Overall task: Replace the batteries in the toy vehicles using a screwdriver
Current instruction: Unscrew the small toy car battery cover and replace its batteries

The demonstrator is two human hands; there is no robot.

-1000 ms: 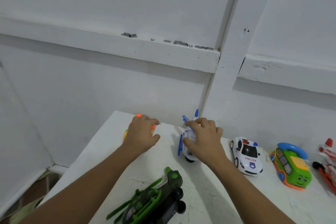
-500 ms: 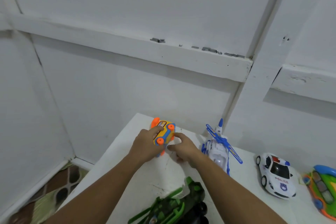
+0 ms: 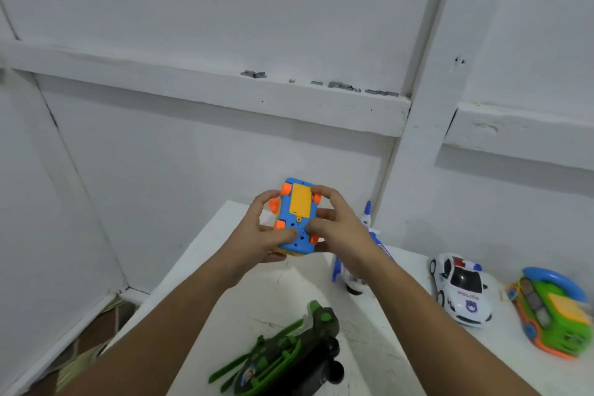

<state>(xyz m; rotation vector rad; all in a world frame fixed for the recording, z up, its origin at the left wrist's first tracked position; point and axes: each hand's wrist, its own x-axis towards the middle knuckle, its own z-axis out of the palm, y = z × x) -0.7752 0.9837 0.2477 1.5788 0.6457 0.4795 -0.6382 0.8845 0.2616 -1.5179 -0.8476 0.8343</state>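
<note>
I hold a small blue toy car [image 3: 297, 235] with orange wheels above the white table [image 3: 225, 235], its underside turned up toward me. An orange battery cover [image 3: 300, 201] with a small screw below it shows on that underside. My left hand [image 3: 260, 235] grips the car's left side with the thumb on the blue base. My right hand [image 3: 337, 225] grips the right side, fingers curled over the far end. No screwdriver is in view.
On the table lie a green helicopter [image 3: 289, 357] near me, a white and blue helicopter [image 3: 356, 267] partly behind my right wrist, a white police car [image 3: 463, 289] and a green toy phone car [image 3: 553, 315]. White walls stand close behind; floor at lower left.
My left hand picked the blue car up from the far left of the table. My right hand left the white helicopter and joined it. The car now faces underside up.
</note>
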